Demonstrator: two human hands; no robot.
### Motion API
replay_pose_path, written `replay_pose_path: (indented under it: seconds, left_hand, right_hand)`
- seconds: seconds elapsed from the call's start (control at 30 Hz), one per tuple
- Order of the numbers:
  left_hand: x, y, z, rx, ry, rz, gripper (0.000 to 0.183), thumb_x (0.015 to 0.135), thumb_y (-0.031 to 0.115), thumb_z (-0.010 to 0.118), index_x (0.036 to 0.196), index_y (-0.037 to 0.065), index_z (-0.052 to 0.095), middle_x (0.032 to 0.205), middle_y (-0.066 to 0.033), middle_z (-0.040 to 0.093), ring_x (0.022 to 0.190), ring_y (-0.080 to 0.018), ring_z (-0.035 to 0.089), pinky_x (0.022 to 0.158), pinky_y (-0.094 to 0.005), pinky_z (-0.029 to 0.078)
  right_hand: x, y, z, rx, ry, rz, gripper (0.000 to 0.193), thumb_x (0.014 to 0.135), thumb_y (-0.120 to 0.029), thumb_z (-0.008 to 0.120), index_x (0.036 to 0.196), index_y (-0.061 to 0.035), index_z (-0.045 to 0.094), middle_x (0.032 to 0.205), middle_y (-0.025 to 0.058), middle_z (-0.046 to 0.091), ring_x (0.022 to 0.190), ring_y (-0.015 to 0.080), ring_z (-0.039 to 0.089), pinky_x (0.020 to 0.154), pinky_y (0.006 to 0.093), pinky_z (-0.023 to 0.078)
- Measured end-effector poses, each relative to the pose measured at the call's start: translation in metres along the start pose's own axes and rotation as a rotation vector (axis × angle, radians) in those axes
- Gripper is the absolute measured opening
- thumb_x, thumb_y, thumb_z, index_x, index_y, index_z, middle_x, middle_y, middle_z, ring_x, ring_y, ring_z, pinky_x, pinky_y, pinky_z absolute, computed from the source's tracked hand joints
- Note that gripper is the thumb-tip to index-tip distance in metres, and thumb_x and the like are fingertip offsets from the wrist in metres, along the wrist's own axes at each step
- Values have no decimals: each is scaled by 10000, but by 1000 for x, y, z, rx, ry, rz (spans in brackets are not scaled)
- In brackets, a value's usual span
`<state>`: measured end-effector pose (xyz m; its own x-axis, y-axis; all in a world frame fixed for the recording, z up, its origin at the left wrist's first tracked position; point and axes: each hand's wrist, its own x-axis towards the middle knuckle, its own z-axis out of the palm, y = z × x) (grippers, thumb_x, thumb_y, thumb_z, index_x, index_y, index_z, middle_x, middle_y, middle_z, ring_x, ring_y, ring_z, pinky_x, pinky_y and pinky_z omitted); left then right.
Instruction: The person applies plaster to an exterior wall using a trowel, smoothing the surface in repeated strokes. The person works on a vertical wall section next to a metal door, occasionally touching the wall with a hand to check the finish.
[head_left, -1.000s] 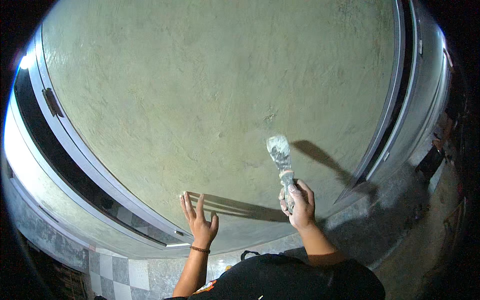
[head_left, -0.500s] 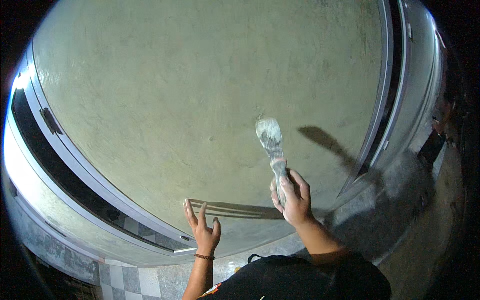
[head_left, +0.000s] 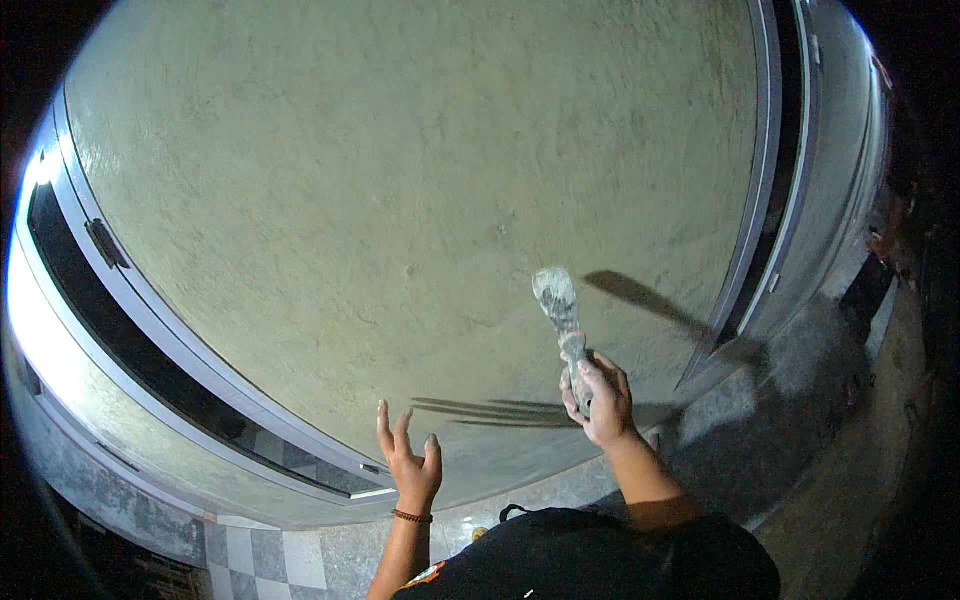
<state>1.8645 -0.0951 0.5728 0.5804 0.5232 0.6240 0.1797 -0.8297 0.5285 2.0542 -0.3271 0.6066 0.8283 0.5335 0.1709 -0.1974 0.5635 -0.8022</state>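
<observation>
My right hand [head_left: 602, 398] is closed around the handle of a putty knife [head_left: 556, 298]. Its broad blade is smeared with whitish filler and points up toward a greenish-grey plastered wall [head_left: 420, 180]. Whether the blade touches the wall I cannot tell; its shadow falls to the right. My left hand [head_left: 410, 462] is raised near the lower part of the wall, fingers stretched and apart, holding nothing. A beaded bracelet [head_left: 411, 516] circles the left wrist.
A pale metal frame [head_left: 190, 345] with a dark opening curves along the left, and another frame [head_left: 762, 180] stands at the right. Checkered floor tiles [head_left: 265, 555] show at lower left. A grey ledge [head_left: 735, 425] runs along the wall's foot at right.
My right hand and the putty knife have moved down and a little to the right. My left hand has shifted slightly right, its fingertips now farther from their shadows.
</observation>
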Motion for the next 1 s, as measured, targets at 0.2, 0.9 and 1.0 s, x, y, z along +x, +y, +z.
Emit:
replay_pose_path:
  seconds: [0.2,0.9,1.0]
  left_hand:
    - [-2,18,13,-141,-94,-7,492,814,64,674,1297,37,589,1484,-220,476,1397,-394,436,1149,-471,349]
    - [19,91,46,-1085,-491,-539,352,1047,237,554,1276,-22,621,1123,-50,680,1068,-108,594,937,-281,483]
    - [8,87,57,-1157,-468,-604,316,1052,236,547,1225,-10,646,1076,-28,683,1029,-93,591,919,-270,472]
  right_hand:
    - [34,-14,32,163,-155,-12,362,980,-285,519,1212,-13,574,837,72,614,578,132,536,430,260,361]
    - [-37,54,38,-1090,1,-708,519,701,-3,700,1199,28,560,1126,239,563,1046,418,573,880,484,495]
    - [-41,59,28,-719,-18,-351,381,826,-36,702,1167,15,541,1076,137,600,941,233,618,814,371,517]
